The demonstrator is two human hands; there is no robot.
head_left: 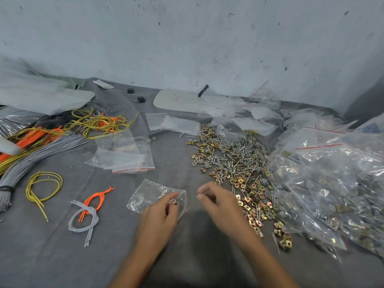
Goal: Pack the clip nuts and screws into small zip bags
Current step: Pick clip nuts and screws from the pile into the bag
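- Clip nuts and screws (234, 167) lie in a loose heap on the grey cloth (62, 256), right of centre. Brass-coloured squares are mixed with silver shanks and a few grey caps.
- Low in the middle, the left hand (160, 217) pinches the mouth of a small zip bag (149, 196), thumb and fingers curled on its right edge. The bag lies crumpled on the cloth to the upper left of that hand.
- One clip nut (174, 202) shows right at the bag's mouth, against the left fingertips.
- The right hand (216, 202) hovers just right of the bag, at the near edge of the heap, fingers bent together toward the bag. It is blurred, and I cannot tell whether it holds anything.
- Filled bags (332, 183) are piled along the right edge of the frame, touching the heap.
- A stack of empty zip bags (126, 156) with red strips sits above the left hand, left of the heap.
- At lower left lie a yellow wire loop (44, 173), orange wires (97, 196) and a knot of grey wires (92, 213).
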